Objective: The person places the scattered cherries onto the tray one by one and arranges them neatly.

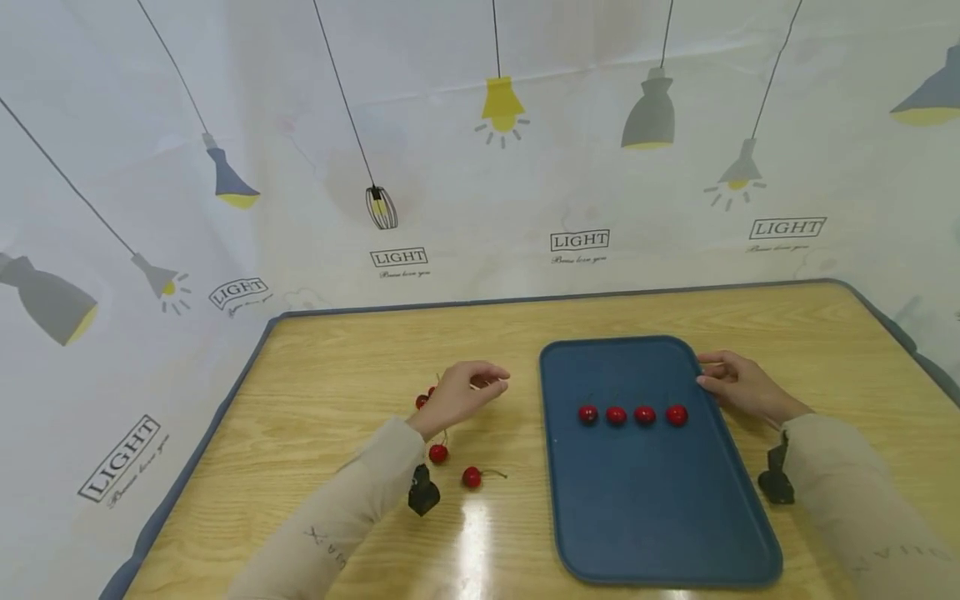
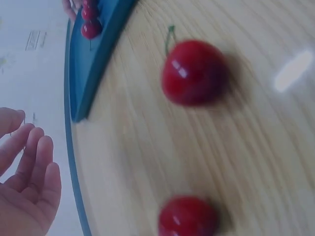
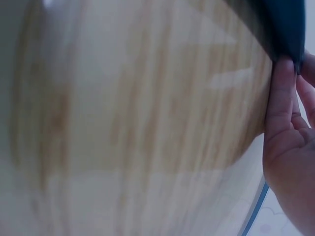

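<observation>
A blue tray (image 1: 645, 508) lies on the table, with several red cherries (image 1: 616, 416) in a row across its upper half. My right hand (image 1: 750, 390) is at the tray's upper right side, its thumb and fingers gripping the rim (image 3: 290, 44). Left of the tray, my left hand (image 1: 461, 392) hovers over the table, fingers loosely bent and nothing visible between them. Beneath and beside that wrist lie more loose cherries, one with a long stem (image 1: 472, 477). The left wrist view shows a loose cherry (image 2: 194, 73) up close, and the left hand's fingers (image 2: 37, 157) at the edge.
The wood-grain table (image 1: 360, 350) has a dark blue edge and meets a pale wall covering (image 1: 465, 183) printed with hanging lamps. Light glares off the tabletop near the front. Black wrist mounts (image 1: 423, 490) hang below both sleeves.
</observation>
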A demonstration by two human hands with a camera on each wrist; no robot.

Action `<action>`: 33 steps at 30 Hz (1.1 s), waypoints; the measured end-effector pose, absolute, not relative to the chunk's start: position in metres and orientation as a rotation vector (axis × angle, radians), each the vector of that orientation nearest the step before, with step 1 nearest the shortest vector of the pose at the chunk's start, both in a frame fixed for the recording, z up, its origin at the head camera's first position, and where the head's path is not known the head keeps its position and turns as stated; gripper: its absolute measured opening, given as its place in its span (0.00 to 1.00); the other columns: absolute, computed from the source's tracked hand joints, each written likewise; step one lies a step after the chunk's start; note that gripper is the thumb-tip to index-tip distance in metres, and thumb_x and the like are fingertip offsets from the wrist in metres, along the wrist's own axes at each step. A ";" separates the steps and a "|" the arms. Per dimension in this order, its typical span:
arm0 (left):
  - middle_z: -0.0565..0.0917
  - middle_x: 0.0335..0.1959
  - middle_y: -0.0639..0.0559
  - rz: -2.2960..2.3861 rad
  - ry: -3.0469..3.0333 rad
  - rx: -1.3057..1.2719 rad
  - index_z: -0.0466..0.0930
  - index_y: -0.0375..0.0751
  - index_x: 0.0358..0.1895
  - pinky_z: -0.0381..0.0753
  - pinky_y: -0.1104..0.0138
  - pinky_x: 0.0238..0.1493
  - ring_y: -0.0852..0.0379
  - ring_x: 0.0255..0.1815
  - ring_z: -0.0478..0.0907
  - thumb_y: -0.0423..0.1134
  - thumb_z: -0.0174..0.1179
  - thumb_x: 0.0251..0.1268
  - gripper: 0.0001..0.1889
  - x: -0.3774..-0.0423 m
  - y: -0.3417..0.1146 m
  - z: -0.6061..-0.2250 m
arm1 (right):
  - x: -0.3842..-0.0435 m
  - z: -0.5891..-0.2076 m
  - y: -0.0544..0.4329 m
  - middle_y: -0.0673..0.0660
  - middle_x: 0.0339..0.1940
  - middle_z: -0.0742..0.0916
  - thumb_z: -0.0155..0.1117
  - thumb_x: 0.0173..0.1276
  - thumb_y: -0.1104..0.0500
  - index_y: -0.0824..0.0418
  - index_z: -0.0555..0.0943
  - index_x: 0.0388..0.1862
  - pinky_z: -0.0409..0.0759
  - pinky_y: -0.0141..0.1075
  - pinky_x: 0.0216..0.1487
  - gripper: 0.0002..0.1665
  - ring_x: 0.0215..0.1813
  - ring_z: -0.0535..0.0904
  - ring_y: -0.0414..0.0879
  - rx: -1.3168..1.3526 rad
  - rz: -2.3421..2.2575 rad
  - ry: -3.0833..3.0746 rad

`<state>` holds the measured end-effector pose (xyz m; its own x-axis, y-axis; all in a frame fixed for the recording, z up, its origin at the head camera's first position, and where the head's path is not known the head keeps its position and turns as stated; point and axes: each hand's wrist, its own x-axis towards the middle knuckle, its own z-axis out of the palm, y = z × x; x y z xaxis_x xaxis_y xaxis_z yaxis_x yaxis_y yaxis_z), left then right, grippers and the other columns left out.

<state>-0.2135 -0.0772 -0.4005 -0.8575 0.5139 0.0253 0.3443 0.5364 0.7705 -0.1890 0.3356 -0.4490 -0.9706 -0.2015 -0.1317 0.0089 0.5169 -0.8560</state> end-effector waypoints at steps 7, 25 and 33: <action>0.80 0.38 0.52 1.270 2.659 0.595 0.78 0.37 0.46 0.74 0.67 0.37 0.58 0.37 0.75 0.38 0.55 0.61 0.12 -0.222 -0.108 -0.415 | -0.189 -0.448 0.335 0.73 0.47 0.74 0.50 0.68 0.59 0.77 0.56 0.61 0.77 0.36 0.37 0.31 0.39 0.77 0.42 -0.155 -1.428 2.550; 0.76 0.40 0.46 1.154 2.767 0.385 0.79 0.35 0.44 0.74 0.60 0.43 0.50 0.41 0.74 0.32 0.62 0.53 0.14 -0.227 -0.147 -0.437 | -0.189 -0.450 0.335 0.73 0.48 0.73 0.51 0.68 0.57 0.76 0.55 0.62 0.77 0.35 0.37 0.32 0.39 0.76 0.40 -0.148 -1.422 2.550; 0.75 0.37 0.48 1.103 2.782 0.393 0.79 0.37 0.44 0.72 0.62 0.40 0.53 0.38 0.72 0.33 0.64 0.50 0.15 -0.232 -0.148 -0.443 | -0.190 -0.451 0.337 0.73 0.48 0.73 0.50 0.68 0.57 0.76 0.55 0.62 0.77 0.36 0.37 0.32 0.40 0.76 0.41 -0.159 -1.424 2.550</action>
